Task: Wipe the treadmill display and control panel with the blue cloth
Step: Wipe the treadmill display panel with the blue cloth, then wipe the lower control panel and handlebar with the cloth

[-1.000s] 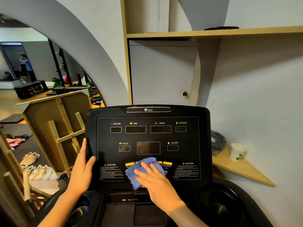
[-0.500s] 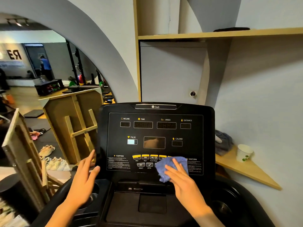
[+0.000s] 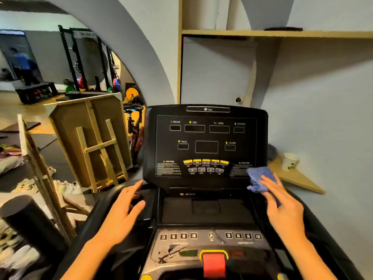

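The black treadmill display (image 3: 205, 146) stands upright ahead, with dark readout windows and a row of yellow buttons. Below it lies the grey control panel (image 3: 210, 239) with numbered keys and a red stop key. The blue cloth (image 3: 259, 177) is pressed against the display's lower right corner, over the right caution label. My right hand (image 3: 282, 209) lies flat on the cloth, fingers spread over it. My left hand (image 3: 123, 213) hovers with fingers apart over the left cup holder, just off the display's lower left corner, holding nothing.
A wooden corner shelf (image 3: 296, 178) to the right carries a paper cup (image 3: 289, 161) and a grey cloth. Upturned wooden tables (image 3: 90, 138) stand on the left, with shoes on the floor. A black foam roller (image 3: 30, 221) is at lower left.
My right hand has slid the cloth rightwards along the display's bottom, from the middle buttons to the right corner. My left hand has come off the display's left edge and dropped lower. The camera tilted down.
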The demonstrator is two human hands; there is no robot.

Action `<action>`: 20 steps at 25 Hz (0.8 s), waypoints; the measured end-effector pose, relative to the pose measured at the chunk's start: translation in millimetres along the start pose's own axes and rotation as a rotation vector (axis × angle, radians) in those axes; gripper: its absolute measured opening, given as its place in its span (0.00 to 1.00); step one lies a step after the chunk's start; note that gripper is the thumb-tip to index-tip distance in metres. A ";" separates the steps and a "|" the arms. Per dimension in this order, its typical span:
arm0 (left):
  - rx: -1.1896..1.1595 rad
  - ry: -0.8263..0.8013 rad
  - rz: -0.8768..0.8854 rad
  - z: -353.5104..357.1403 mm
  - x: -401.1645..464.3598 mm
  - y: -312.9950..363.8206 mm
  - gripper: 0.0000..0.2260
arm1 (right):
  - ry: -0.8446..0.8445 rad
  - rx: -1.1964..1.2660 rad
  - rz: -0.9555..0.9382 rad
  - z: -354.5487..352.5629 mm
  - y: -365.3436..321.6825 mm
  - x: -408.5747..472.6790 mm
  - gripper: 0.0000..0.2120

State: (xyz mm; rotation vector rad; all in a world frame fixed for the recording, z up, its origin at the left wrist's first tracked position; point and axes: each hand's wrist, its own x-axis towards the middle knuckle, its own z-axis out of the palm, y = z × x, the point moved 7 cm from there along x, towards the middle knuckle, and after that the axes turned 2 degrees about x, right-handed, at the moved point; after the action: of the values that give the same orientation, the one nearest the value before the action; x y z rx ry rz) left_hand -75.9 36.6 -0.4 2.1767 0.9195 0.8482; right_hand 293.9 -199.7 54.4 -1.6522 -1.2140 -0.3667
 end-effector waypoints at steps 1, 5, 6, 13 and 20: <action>-0.015 -0.032 -0.005 6.2 -9.3 -3.7 0.29 | -0.006 -0.018 0.021 -7.8 0.4 -11.4 0.17; -0.020 -0.107 -0.036 32.4 -45.4 -8.0 0.26 | -0.030 -0.023 0.105 -30.5 1.9 -55.5 0.16; -0.009 -0.123 -0.045 38.2 -54.3 -7.4 0.26 | -0.038 -0.010 0.145 -35.6 2.9 -65.5 0.16; 0.068 -0.145 -0.156 61.0 -103.7 -15.6 0.28 | -0.118 0.029 0.280 -49.7 23.6 -117.6 0.17; 0.155 -0.179 -0.258 76.5 -153.9 -35.3 0.29 | -0.320 -0.146 0.250 -48.5 35.2 -173.4 0.17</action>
State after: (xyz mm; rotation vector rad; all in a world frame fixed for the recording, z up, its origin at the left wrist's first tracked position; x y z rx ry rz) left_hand -116.9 -84.4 -120.5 2.1595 1.1747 0.4641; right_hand 260.4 -332.9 -67.2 -2.0191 -1.2134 -0.0349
